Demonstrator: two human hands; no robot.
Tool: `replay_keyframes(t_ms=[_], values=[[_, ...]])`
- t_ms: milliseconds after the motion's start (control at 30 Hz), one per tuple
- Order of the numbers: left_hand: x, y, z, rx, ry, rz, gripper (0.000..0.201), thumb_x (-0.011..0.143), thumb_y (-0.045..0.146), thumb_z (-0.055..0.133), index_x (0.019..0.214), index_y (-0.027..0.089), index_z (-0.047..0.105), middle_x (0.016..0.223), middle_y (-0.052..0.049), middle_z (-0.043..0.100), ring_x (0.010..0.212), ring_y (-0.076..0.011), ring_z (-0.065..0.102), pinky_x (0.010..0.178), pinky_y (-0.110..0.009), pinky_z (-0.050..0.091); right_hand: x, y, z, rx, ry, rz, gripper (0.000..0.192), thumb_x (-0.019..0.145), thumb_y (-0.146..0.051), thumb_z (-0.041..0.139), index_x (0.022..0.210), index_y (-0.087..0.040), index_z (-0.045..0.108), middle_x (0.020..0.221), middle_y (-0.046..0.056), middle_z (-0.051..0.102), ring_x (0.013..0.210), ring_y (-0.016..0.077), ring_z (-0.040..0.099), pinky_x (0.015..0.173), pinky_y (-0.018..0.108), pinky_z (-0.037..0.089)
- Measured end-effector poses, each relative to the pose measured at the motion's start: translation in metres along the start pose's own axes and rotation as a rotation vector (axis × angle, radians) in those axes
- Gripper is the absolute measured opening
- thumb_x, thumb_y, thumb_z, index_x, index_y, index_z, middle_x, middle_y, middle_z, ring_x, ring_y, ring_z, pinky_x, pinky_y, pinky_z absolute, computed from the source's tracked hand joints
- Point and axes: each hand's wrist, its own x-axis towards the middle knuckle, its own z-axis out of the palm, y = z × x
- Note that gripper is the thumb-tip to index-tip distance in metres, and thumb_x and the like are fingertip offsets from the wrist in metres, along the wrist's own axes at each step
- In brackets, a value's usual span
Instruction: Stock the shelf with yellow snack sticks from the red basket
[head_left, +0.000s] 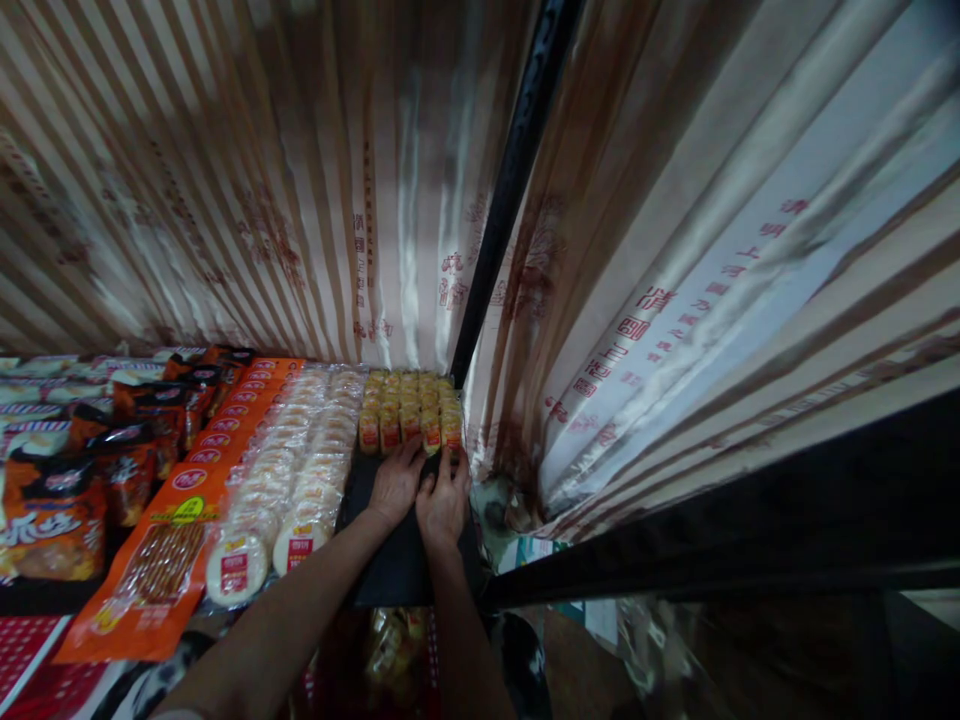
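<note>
Head view, just left of centre and a little below the middle of the frame: I can see short rows of small yellow packets [409, 405] with red labels at their near ends, standing close together on a black shelf [382, 560]. The left hand [396, 487] reaches in from the lower left, its fingers lying close together at the near ends of the middle rows. The right hand [444, 505] comes up from the bottom, its fingertips against the right-hand rows and its thumb toward the other hand. I cannot tell whether the fingers of either hand grip a packet or just rest there.

Room is tight around the rows. Wrapped white crackers [300, 490] run just beside them on the left; a striped, printed curtain [412, 200] hangs right behind, and a black post [510, 190] comes down at their far right corner. The widest open space is on the near side, where the shelf's surface shows beneath the wrists, down to its front edge in the lower centre.
</note>
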Motion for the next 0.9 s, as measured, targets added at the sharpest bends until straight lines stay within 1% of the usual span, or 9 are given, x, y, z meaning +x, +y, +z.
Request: replay_keyframes(t_ms=[200, 367, 467, 567, 700, 833, 900], values=[[-0.0007, -0.0008, 0.0015, 0.017, 0.023, -0.01, 0.036, 0.082, 0.014, 0.047, 0.117, 0.021, 0.053, 0.133, -0.005, 0.045, 0.117, -0.0197, 0.045, 0.099, -0.034, 0.039, -0.0001, 0.0017, 0.0025, 0.02, 0.015, -0.001, 0.053, 0.077, -0.016, 0.04, 0.13, -0.013, 0.044, 0.138, 0.015, 0.033, 0.128, 0.0272, 0.029, 0.097, 0.042, 0.035], [-0.0032, -0.0005, 0.0019, -0.002, 0.01, 0.038, 0.036, 0.085, 0.026, 0.047, 0.121, 0.023, 0.05, 0.127, -0.007, 0.047, 0.113, -0.0198, 0.047, 0.092, -0.03, 0.043, 0.0008, 0.0015, 0.0019, 0.04, 0.023, 0.004, 0.054, 0.076, -0.015, 0.038, 0.129, -0.013, 0.045, 0.138, 0.014, 0.035, 0.126, 0.0263, 0.031, 0.095, 0.041, 0.036], [-0.0029, 0.0013, -0.0005, 0.012, -0.017, 0.052, 0.038, 0.086, 0.028, 0.046, 0.124, 0.027, 0.048, 0.122, -0.006, 0.05, 0.112, -0.0191, 0.047, 0.093, -0.03, 0.043, 0.0011, 0.0011, 0.0012, 0.039, 0.016, 0.007, 0.053, 0.076, -0.014, 0.038, 0.129, -0.012, 0.046, 0.137, 0.015, 0.035, 0.126, 0.0259, 0.032, 0.096, 0.039, 0.036], [-0.0017, 0.0034, -0.0027, 0.072, -0.034, 0.012, 0.04, 0.085, 0.028, 0.046, 0.125, 0.026, 0.048, 0.121, -0.008, 0.05, 0.111, -0.0212, 0.048, 0.091, -0.032, 0.043, 0.0013, 0.0016, 0.0015, 0.027, 0.009, 0.0, 0.054, 0.077, -0.014, 0.038, 0.13, -0.012, 0.044, 0.137, 0.015, 0.035, 0.127, 0.0254, 0.031, 0.097, 0.039, 0.036], [-0.0016, 0.0043, -0.0024, 0.135, -0.026, -0.052, 0.038, 0.086, 0.029, 0.044, 0.123, 0.023, 0.05, 0.119, -0.009, 0.051, 0.106, -0.0235, 0.049, 0.088, -0.034, 0.044, 0.0013, 0.0034, 0.0033, 0.016, 0.009, 0.009, 0.054, 0.077, -0.015, 0.039, 0.13, -0.013, 0.044, 0.138, 0.014, 0.034, 0.127, 0.0251, 0.031, 0.097, 0.038, 0.035], [-0.0025, 0.0025, 0.0006, 0.137, 0.01, -0.05, 0.037, 0.086, 0.028, 0.043, 0.121, 0.021, 0.052, 0.117, -0.011, 0.052, 0.105, -0.0237, 0.049, 0.087, -0.034, 0.044, 0.001, 0.0046, 0.0044, 0.022, 0.002, 0.004, 0.054, 0.078, -0.015, 0.039, 0.132, -0.012, 0.042, 0.139, 0.015, 0.034, 0.127, 0.0249, 0.03, 0.098, 0.038, 0.035], [-0.0025, 0.002, 0.0013, 0.132, 0.007, -0.046, 0.037, 0.086, 0.028, 0.043, 0.121, 0.02, 0.052, 0.115, -0.011, 0.053, 0.104, -0.0237, 0.049, 0.086, -0.035, 0.044, 0.0008, 0.0048, 0.0046, 0.025, -0.003, -0.01, 0.055, 0.078, -0.015, 0.038, 0.133, -0.013, 0.041, 0.139, 0.014, 0.033, 0.128, 0.0249, 0.029, 0.098, 0.039, 0.034]])
